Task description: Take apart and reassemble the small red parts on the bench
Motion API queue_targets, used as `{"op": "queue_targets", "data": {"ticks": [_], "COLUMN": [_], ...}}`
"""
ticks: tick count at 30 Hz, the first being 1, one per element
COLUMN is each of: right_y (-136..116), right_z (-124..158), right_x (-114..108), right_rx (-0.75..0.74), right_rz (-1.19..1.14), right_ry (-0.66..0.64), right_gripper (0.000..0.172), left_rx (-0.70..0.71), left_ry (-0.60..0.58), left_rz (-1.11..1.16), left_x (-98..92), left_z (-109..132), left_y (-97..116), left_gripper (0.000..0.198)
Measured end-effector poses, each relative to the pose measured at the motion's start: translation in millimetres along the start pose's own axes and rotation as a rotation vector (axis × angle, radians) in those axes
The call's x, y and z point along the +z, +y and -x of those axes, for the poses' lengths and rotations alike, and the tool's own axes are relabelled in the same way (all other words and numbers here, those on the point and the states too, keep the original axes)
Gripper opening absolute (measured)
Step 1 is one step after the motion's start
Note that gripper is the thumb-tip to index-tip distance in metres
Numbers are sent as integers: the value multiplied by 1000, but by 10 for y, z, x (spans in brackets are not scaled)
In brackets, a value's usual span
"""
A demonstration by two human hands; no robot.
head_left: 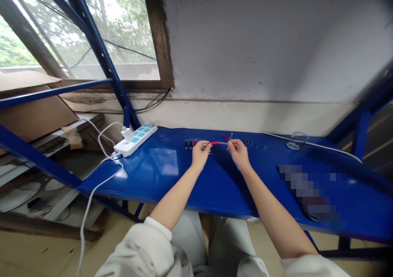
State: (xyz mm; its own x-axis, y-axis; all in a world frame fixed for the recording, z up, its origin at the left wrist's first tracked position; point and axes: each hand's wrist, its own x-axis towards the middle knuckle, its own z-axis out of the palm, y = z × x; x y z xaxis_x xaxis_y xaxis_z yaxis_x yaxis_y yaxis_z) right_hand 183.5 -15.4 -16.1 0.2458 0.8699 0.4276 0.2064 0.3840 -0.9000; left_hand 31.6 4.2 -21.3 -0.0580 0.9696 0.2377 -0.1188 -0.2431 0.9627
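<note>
Both my hands reach out over a blue metal shelf [172,174]. My left hand [200,153] pinches one end of a thin red piece [215,143], a short red rod or wire with a pale tip. My right hand [238,153] pinches its other end, fingers closed. The piece is held level between the two hands just above the shelf. Behind the hands stand a few small black and red upright parts [190,143] on the left and several tiny dark ones [249,142] on the right.
A white power strip [135,139] with a plugged charger and white cable lies at the shelf's back left. A small clear dish [294,145] and a thin cable sit at the back right. A blurred patch [310,191] covers the right side. Cardboard [33,109] lies left.
</note>
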Motion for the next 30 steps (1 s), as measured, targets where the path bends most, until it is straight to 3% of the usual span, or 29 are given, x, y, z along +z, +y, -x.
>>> {"op": "queue_targets", "data": {"ticks": [6, 10, 15, 20, 24, 27, 30], "right_y": [0, 0, 30, -13, -46, -29, 3], "right_z": [3, 12, 39, 71, 81, 78, 71], "right_x": [22, 32, 24, 30, 35, 29, 19], "right_rx": [36, 30, -39, -103, -127, -124, -124], "right_rz": [-59, -16, 184, 246, 273, 321, 357], "right_ry": [-141, -148, -115, -109, -156, -178, -183], "right_gripper": [26, 31, 39, 41, 41, 40, 39], "left_rx": [-5, 42, 300, 533, 556, 492, 448], "left_ry": [-176, -225, -245, -444, -497, -530, -581], "left_rz": [47, -2, -270, -692, -957, -1095, -1186], "left_x": [26, 39, 76, 86, 5, -108, -233], "left_z": [48, 73, 37, -304, -707, -901, -952], "left_y": [85, 80, 162, 575, 906, 927, 789], "left_gripper": [21, 23, 14, 6, 2, 7, 11]}}
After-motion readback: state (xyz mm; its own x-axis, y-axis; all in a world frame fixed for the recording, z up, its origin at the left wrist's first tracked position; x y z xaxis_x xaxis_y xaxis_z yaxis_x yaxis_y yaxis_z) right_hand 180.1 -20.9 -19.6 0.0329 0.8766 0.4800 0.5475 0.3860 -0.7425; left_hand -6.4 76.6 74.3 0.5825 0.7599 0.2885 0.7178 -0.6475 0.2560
